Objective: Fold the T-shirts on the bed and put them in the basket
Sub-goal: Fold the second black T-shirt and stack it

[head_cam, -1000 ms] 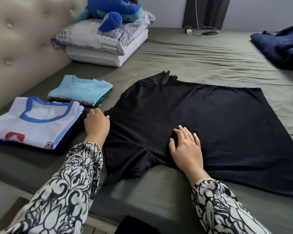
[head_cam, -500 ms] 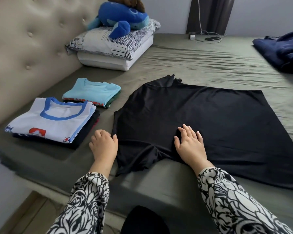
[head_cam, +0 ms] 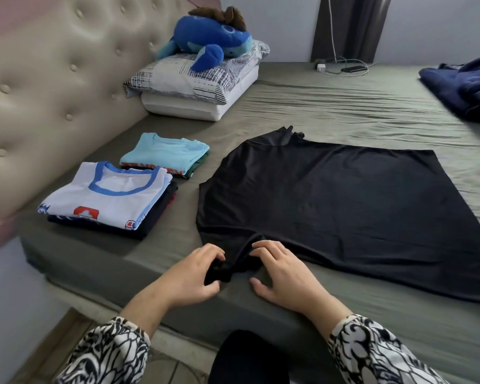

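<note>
The wide bed with its olive-green fitted sheet (head_cam: 344,106) carries everything here. Spread across its near half lies the large black jersey T-shirt (head_cam: 330,203), flat and mostly smooth, neck end toward the padded cream headboard (head_cam: 39,92) and hem running off to the right. Its near sleeve is bunched at the bed's edge.

Beside the headboard sit two stacks of already folded shirts: the white T-shirt with blue neck trim (head_cam: 108,195) tops a dark pile, and just beyond it the light turquoise folded T-shirt (head_cam: 164,153) tops another. No basket shows in this view.

The left hand (head_cam: 189,275) has its fingers curled round the gathered black sleeve, thumb beneath. The right hand (head_cam: 280,275) is close beside it, fingertips pressing the fabric where sleeve meets body, thumb resting on the sheet; it looks to be pinning rather than gripping.

The step in hand appears to be folding the sleeve inward. To do it well, the pinning hand should hold the shoulder seam firmly so the slippery jersey does not drag, while the other draws the sleeve open flat first, then lays it over the body with its edge parallel to the side seam. Smoothing outward from the fold will clear the creases near the armpit before the long side is turned in.
</note>
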